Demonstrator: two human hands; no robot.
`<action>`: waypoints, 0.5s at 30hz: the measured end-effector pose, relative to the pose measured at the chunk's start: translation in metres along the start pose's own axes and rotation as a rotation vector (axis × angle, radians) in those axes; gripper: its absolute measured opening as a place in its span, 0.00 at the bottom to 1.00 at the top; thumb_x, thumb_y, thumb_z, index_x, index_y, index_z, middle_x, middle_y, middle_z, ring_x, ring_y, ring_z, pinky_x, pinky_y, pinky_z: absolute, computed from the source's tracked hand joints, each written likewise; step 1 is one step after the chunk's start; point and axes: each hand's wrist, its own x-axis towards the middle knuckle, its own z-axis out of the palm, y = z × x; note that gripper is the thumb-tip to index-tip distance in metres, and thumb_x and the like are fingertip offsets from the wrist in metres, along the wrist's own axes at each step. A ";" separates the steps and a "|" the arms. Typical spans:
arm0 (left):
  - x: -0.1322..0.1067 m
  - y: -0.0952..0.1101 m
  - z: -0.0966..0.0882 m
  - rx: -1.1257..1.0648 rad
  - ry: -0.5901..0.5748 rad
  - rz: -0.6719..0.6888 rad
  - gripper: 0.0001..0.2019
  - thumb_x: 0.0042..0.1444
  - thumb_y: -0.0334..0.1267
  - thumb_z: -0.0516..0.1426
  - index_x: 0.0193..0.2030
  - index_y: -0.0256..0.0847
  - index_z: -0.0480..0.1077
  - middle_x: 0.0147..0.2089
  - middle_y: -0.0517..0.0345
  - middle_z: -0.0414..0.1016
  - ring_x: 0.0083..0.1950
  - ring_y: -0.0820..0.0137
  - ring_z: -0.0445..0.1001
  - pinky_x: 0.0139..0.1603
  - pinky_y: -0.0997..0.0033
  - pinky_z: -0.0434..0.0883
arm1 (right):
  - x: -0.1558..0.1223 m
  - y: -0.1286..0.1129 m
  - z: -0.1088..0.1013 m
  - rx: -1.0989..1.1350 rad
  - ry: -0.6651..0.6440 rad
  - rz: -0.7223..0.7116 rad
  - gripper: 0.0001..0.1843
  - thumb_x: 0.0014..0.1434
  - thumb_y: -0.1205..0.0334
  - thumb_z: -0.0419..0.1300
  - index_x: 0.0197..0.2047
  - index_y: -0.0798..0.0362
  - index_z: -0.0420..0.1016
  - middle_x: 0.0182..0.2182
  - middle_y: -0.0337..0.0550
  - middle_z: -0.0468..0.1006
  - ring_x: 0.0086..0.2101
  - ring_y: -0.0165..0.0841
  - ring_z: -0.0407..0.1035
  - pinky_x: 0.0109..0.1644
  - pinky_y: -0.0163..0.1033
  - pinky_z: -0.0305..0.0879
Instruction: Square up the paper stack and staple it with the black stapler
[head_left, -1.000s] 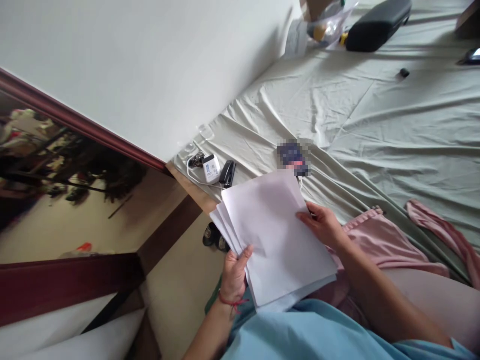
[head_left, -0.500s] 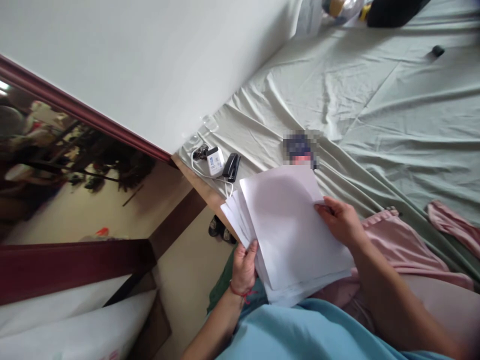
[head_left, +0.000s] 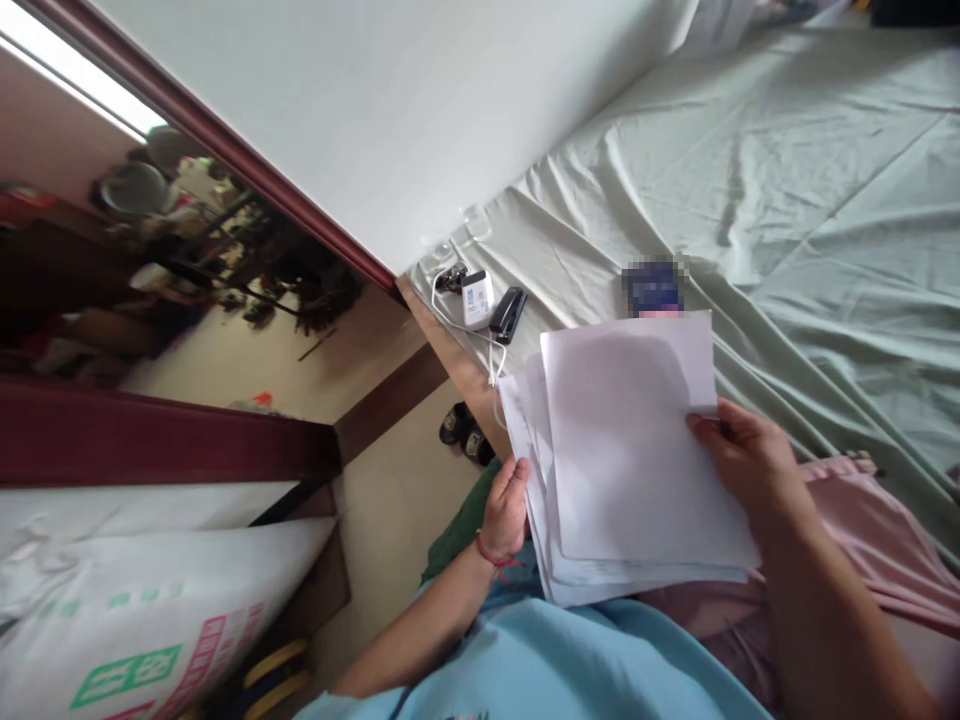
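Observation:
A stack of white paper sheets point(head_left: 622, 460) rests over my lap, slightly fanned at its left edge. My left hand point(head_left: 506, 510), with a red string round the wrist, grips the stack's left edge, thumb on top. My right hand point(head_left: 746, 465) pinches the right edge of the top sheet. I sit on a bed with a pale green sheet point(head_left: 787, 200), with pink cloth point(head_left: 862, 520) under my right forearm.
A white charger block point(head_left: 477, 298) with its cable and a black stapler point(head_left: 508, 314) lie near the bed's corner by the white wall. A blurred dark item point(head_left: 654, 287) lies just beyond the papers. Dark sandals point(head_left: 466, 435) sit on the floor; a printed sack point(head_left: 150, 620) is at lower left.
The view has swung left and down, so the far clutter on the bed has left the picture. The top sheet has shifted to the right against the sheets below. Both hands keep their hold.

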 end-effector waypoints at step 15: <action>0.002 -0.009 -0.006 0.056 0.112 0.078 0.25 0.57 0.60 0.63 0.49 0.40 0.80 0.57 0.49 0.79 0.63 0.58 0.73 0.68 0.61 0.65 | 0.000 -0.004 0.013 0.055 -0.082 0.035 0.11 0.57 0.50 0.61 0.36 0.47 0.80 0.25 0.41 0.79 0.26 0.39 0.72 0.25 0.40 0.65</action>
